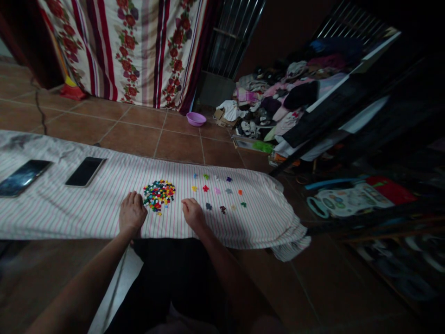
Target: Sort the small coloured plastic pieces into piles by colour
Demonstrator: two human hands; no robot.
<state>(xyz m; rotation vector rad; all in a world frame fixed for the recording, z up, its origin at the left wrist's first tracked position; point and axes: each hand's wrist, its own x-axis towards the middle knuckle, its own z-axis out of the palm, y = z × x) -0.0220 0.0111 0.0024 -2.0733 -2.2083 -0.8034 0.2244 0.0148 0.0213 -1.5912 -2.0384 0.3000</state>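
Note:
A round pile of tiny multicoloured beads (159, 194) lies on the striped cloth (104, 215). My left hand (132, 211) rests at the pile's left edge, its fingers curled under and closed; anything inside them is hidden. To the right of the pile, my right hand (193, 213) is closed in a pinch, and whatever sits at its fingertips is too small to make out. Beyond it, several small single-colour clusters are spread in rows, among them a yellow cluster (194, 189), a red cluster (206, 188), a dark grey cluster (208, 206) and a maroon cluster (223, 210).
Two dark-screened devices, a tablet (23, 177) and a phone (85, 172), lie at the cloth's left. A purple basin (196, 119) stands on the tiled floor behind. Heaped clothes (267, 99) fill the back right, and a floral curtain (139, 51) hangs opposite.

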